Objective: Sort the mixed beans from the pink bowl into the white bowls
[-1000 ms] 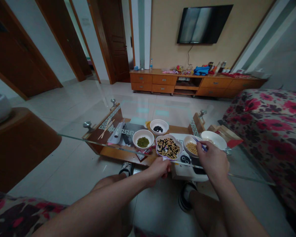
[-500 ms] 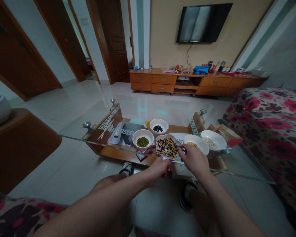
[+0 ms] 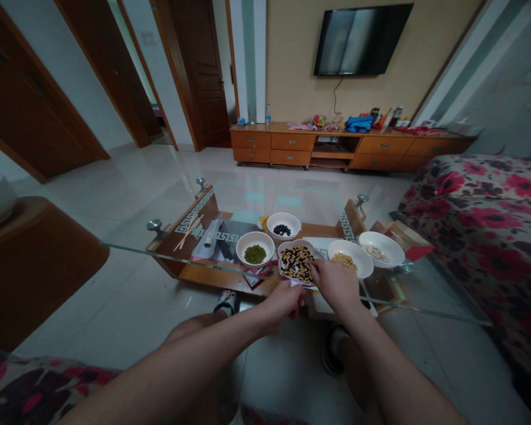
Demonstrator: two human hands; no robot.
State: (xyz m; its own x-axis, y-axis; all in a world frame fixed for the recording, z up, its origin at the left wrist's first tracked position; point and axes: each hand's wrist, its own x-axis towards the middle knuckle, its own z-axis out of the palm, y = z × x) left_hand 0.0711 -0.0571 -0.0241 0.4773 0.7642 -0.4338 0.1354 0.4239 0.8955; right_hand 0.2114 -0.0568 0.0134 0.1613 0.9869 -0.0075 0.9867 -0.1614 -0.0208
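As the left hand (image 3: 283, 304) seems to grip the mixed-bean dish (image 3: 292, 242) | right hand (image 3: 336, 287) above it, grip unclear

from here i see the mixed-bean dish (image 3: 297, 264) mid-table, a mung bean bowl (image 3: 255, 248) to its left, a black bean bowl (image 3: 284, 225) behind it, a soybean bowl (image 3: 350, 258) to its right, and a low cabinet (image 3: 292, 147) far behind.

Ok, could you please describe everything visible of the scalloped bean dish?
The scalloped dish is a shallow, flower-shaped bowl, white with a purple rim, ceramic-looking, heaped with mixed pale and black beans. It sits level on the wooden shelf of a glass-topped table. The left hand is at its near edge and the right hand over its right side.
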